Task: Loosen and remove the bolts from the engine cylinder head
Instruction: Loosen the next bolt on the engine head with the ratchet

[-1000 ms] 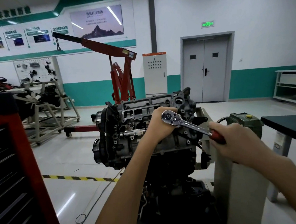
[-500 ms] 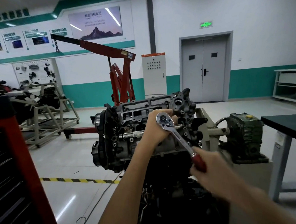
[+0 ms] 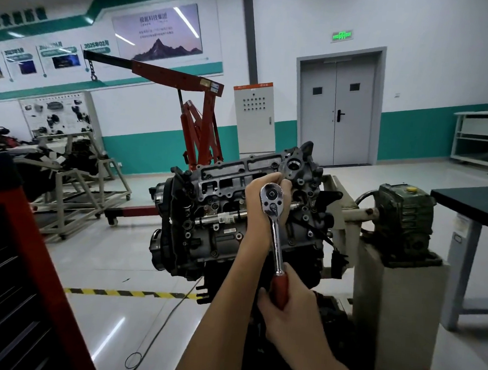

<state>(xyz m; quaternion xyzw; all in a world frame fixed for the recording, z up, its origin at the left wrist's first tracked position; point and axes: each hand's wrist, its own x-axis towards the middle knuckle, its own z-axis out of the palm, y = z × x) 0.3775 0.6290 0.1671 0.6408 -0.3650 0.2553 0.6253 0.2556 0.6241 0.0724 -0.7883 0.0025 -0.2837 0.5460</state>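
Observation:
The grey engine cylinder head (image 3: 222,192) sits tilted toward me on a stand in the middle of the view. A chrome ratchet wrench (image 3: 275,232) stands against its face, head up and handle pointing straight down. My left hand (image 3: 257,205) wraps round the ratchet head and holds it against the engine; the bolt and socket beneath are hidden by it. My right hand (image 3: 289,307) grips the wrench's red handle low, below the engine. Several bolt heads and empty holes show across the head's face.
A red tool cabinet (image 3: 16,285) stands close at my left. The engine stand's green gearbox (image 3: 403,217) and a dark-topped table (image 3: 473,201) are at the right. A red engine hoist (image 3: 195,119) and another stand are behind. A cable lies on the floor.
My right hand has swung the ratchet handle from pointing right, down through a diagonal, to pointing straight down. My left hand has stayed on the ratchet head.

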